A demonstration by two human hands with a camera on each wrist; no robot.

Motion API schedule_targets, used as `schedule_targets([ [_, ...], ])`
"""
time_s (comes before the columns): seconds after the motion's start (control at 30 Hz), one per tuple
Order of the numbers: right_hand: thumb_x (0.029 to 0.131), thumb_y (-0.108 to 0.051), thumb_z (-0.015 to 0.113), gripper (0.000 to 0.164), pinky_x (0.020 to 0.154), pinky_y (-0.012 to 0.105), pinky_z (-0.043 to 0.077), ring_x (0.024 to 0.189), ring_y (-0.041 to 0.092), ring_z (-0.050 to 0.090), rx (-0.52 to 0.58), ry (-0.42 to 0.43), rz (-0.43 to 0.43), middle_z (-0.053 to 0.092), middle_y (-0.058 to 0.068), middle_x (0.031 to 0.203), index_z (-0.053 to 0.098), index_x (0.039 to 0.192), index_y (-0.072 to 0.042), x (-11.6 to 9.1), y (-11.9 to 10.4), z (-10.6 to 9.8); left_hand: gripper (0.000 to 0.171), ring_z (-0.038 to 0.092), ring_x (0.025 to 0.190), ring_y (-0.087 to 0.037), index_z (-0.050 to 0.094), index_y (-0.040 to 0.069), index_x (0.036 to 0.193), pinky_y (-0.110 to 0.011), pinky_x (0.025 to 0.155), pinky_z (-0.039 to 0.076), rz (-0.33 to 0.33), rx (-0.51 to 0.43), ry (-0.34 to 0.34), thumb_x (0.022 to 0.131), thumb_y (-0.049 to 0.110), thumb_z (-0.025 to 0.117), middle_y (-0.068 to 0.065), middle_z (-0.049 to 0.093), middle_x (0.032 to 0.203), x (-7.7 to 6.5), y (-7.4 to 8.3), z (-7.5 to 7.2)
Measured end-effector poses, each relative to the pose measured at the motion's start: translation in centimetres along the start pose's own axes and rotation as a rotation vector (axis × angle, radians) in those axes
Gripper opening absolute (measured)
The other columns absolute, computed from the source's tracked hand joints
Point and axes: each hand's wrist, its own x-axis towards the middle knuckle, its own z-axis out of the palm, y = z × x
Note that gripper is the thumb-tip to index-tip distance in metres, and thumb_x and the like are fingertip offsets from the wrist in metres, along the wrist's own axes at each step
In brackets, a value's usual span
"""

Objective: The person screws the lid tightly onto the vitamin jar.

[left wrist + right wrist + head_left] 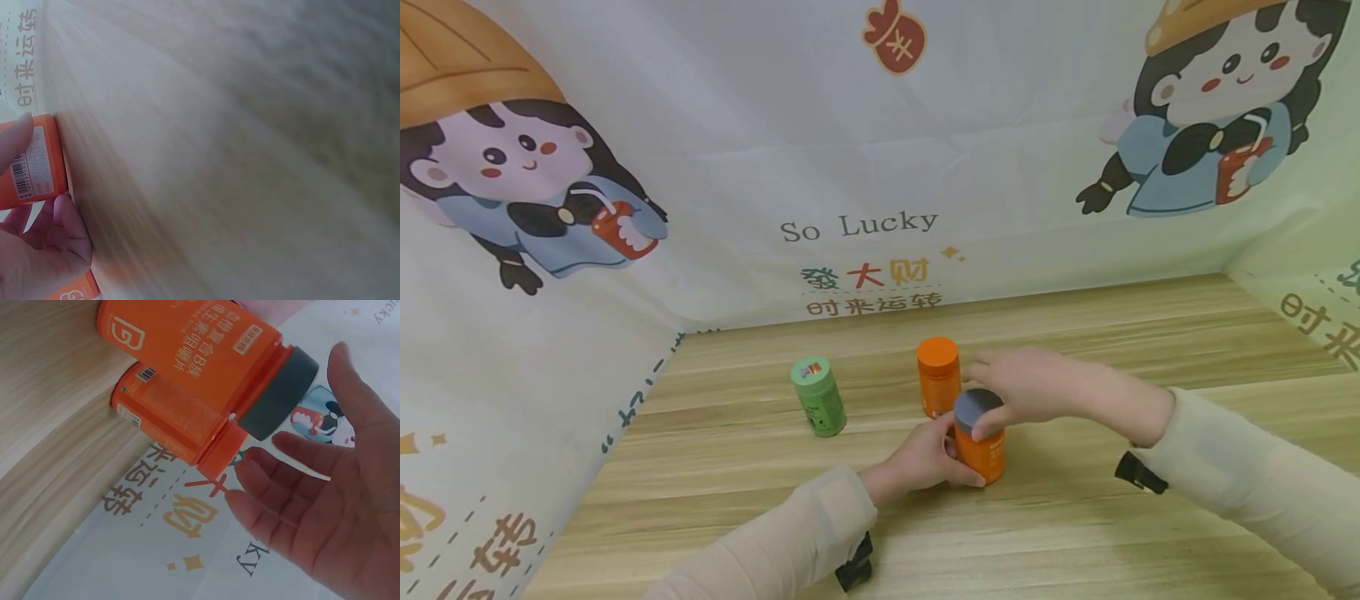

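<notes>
My left hand (925,458) grips an orange bottle (983,460) low on its body, from the left side. The bottle has a dark grey cap (281,394) and stands on the table, a little tilted. Over that cap hovers my right hand (1033,387); the right wrist view shows its fingers (269,487) spread loosely and apart from the cap. Just behind stands a second orange bottle (938,367) with an orange cap. In the left wrist view, a barcode label (34,169) faces the camera on the held bottle.
A green bottle (820,398) with a light green lid stands to the left of the orange ones. The wood-grain table (715,500) is bordered by printed white cloth walls (737,192) at the back and sides.
</notes>
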Motion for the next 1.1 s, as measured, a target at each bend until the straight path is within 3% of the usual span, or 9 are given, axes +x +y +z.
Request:
schedule_targets([
  [0.07,0.079,-0.039,0.069,0.064,0.084,0.036,0.047,0.1,0.022,0.055,0.026,0.005,-0.037,0.052,0.012,0.121,0.051,0.126,0.0,-0.2,0.2,-0.2,0.064,0.049,0.069,-0.008,0.051,0.008,0.122,-0.019,0.061,0.041,0.004,0.003,0.001,0.066,0.009,0.082,-0.002,0.063,0.098,0.0,0.0,0.0],
  [0.17,0.079,-0.02,0.071,0.056,0.093,0.04,0.043,0.115,0.028,0.049,0.06,-0.011,-0.144,0.045,0.014,0.133,0.05,0.129,-0.005,-0.4,0.5,-0.5,0.063,0.049,0.069,-0.008,0.051,0.008,0.121,-0.019,0.061,0.041,0.007,0.013,0.002,0.066,0.01,0.081,-0.002,0.063,0.098,0.0,0.0,0.0],
  [0.27,0.078,-0.004,0.07,0.05,0.093,0.04,0.043,0.116,0.029,0.049,0.048,-0.025,-0.273,0.046,0.013,0.132,0.055,0.125,-0.01,-0.6,0.7,-0.7,0.064,0.05,0.069,-0.008,0.05,0.007,0.123,-0.019,0.061,0.042,0.002,0.02,-0.001,0.067,0.011,0.081,-0.003,0.062,0.099,0.0,0.0,0.0],
  [0.4,0.077,0.0,0.069,0.046,0.089,0.037,0.045,0.108,0.026,0.052,0.015,-0.015,-0.37,0.054,0.009,0.122,0.06,0.121,-0.013,-0.6,0.9,-0.6,0.068,0.048,0.068,-0.009,0.047,0.008,0.127,-0.02,0.06,0.04,-0.01,0.017,-0.007,0.068,0.011,0.08,-0.003,0.061,0.101,-0.1,0.1,-0.1],
  [0.47,0.078,0.0,0.069,0.044,0.088,0.036,0.046,0.106,0.024,0.053,0.02,-0.017,-0.367,0.055,0.007,0.118,0.061,0.119,-0.013,-0.6,0.9,-0.5,0.068,0.048,0.069,-0.009,0.047,0.008,0.127,-0.02,0.06,0.04,-0.012,0.014,-0.007,0.068,0.011,0.08,-0.002,0.061,0.102,-0.1,0.1,-0.1],
  [0.63,0.081,-0.007,0.067,0.039,0.086,0.032,0.045,0.103,0.02,0.051,0.051,-0.064,-0.26,0.054,0.005,0.115,0.06,0.12,-0.012,-0.4,0.4,-0.5,0.066,0.048,0.069,-0.009,0.049,0.008,0.125,-0.019,0.06,0.041,-0.005,0.015,0.0,0.067,0.011,0.081,-0.003,0.061,0.102,-0.1,0.0,0.0],
  [0.77,0.083,-0.017,0.066,0.04,0.077,0.025,0.044,0.089,0.013,0.048,0.058,-0.081,-0.183,0.052,0.001,0.101,0.059,0.121,-0.01,-0.3,0.0,-0.6,0.063,0.05,0.071,-0.008,0.05,0.007,0.122,-0.019,0.062,0.042,-0.002,0.011,0.006,0.066,0.01,0.081,-0.003,0.062,0.103,-0.1,0.0,0.1],
  [0.9,0.083,-0.026,0.066,0.04,0.071,0.023,0.041,0.079,0.009,0.045,0.074,-0.061,-0.133,0.047,-0.002,0.091,0.06,0.119,-0.009,-0.2,-0.1,-0.4,0.063,0.051,0.071,-0.007,0.051,0.008,0.121,-0.019,0.063,0.043,0.004,0.006,0.012,0.066,0.009,0.081,-0.004,0.063,0.104,-0.1,-0.1,0.1],
  [1.1,0.083,-0.038,0.064,0.041,0.065,0.024,0.041,0.073,0.01,0.046,0.029,-0.002,-0.075,0.05,0.0,0.09,0.061,0.111,-0.008,0.1,-0.1,0.2,0.062,0.049,0.069,-0.007,0.051,0.008,0.121,-0.019,0.06,0.042,-0.003,0.0,0.011,0.066,0.009,0.081,-0.003,0.062,0.101,-0.1,0.0,0.1],
])
